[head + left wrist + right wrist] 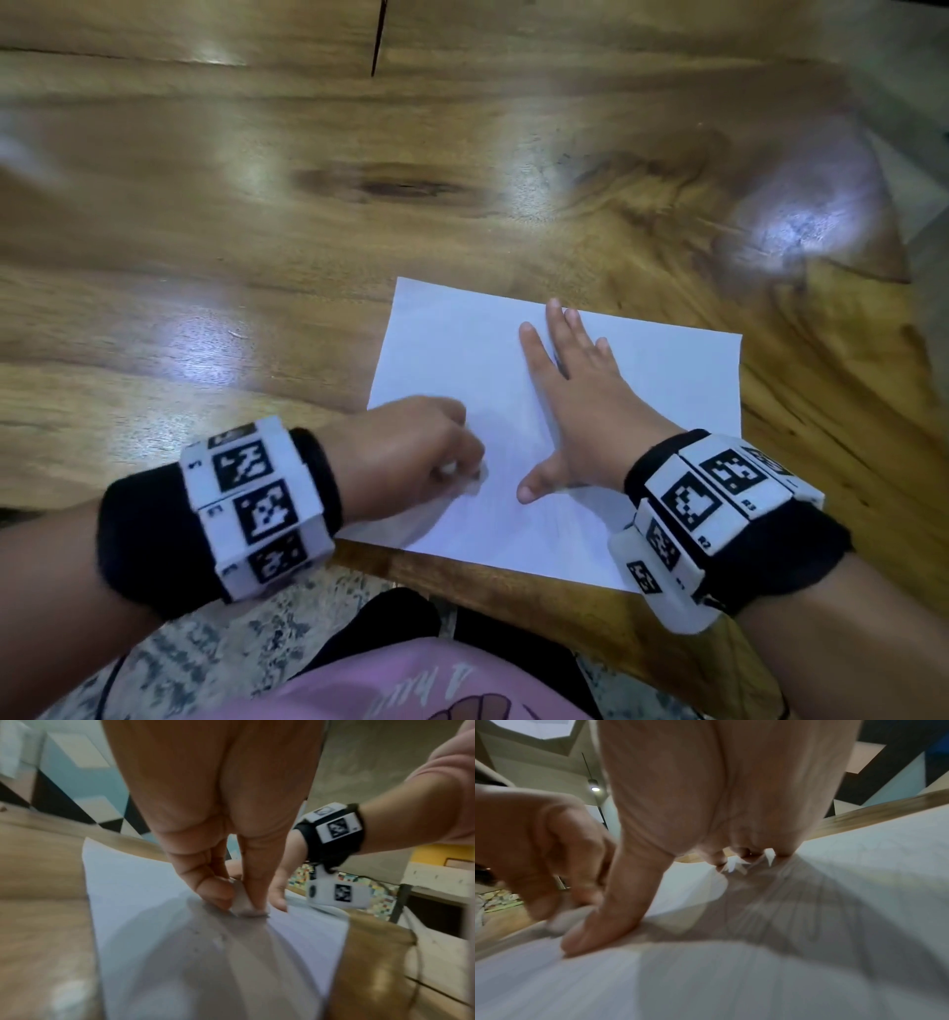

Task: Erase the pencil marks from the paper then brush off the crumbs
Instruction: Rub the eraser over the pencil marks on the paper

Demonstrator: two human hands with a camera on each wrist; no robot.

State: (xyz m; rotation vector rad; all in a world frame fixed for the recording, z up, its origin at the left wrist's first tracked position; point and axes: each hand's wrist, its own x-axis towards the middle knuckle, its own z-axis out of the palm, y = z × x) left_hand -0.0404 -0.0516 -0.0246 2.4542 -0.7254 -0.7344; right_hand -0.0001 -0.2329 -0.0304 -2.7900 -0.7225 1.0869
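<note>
Broadly, table: glossy brown wooden tabletop (257,231), under both hands.
Paper: thin white rectangular sheet (667,390), likely light, floppy, prone to creasing or sliding; best pinned flat beside the rubbing spot.
Right hand: (580,406) spread wide, flat, pressing the sheet.
Left hand: (411,452) curled, pinching the eraser.
Eraser: small white soft block (243,902), touching the sheet just beside the right thumb.
Crumbs: tiny specks (218,940) nearer the left wrist.
</note>
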